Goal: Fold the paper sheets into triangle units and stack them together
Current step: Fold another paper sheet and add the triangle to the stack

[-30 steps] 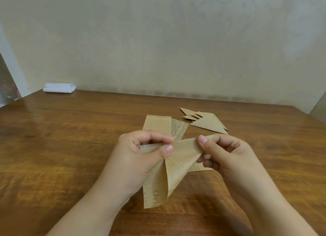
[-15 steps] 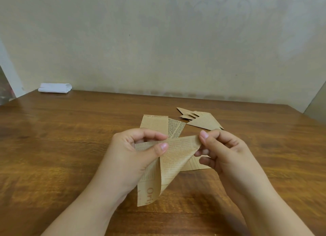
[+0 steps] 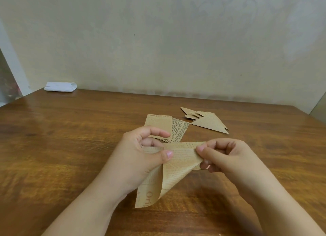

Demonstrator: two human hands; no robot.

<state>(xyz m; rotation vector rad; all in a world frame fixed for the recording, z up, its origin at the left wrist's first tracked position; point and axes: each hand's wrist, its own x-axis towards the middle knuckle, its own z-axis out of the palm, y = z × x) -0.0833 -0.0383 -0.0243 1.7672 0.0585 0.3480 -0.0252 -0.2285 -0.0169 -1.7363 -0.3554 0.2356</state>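
Observation:
I hold a brown newspaper-print paper sheet [image 3: 178, 167] above the wooden table [image 3: 70, 147], its lower part curled up in a soft diagonal fold. My left hand [image 3: 141, 158] pinches the sheet's upper left edge between thumb and fingers. My right hand [image 3: 224, 156] pinches the folded-over corner at the upper right. Behind my hands lie flat unfolded paper sheets [image 3: 162, 124] of the same print. A pile of folded triangle units [image 3: 208, 121] rests overlapped farther right.
A folded white cloth [image 3: 60, 86] lies at the table's far left corner against the beige wall. The table's right edge [image 3: 315, 119] runs close to the triangle pile.
My right hand has carried the folded corner further across to the upper edge, closing the diagonal fold more. The view has shifted slightly.

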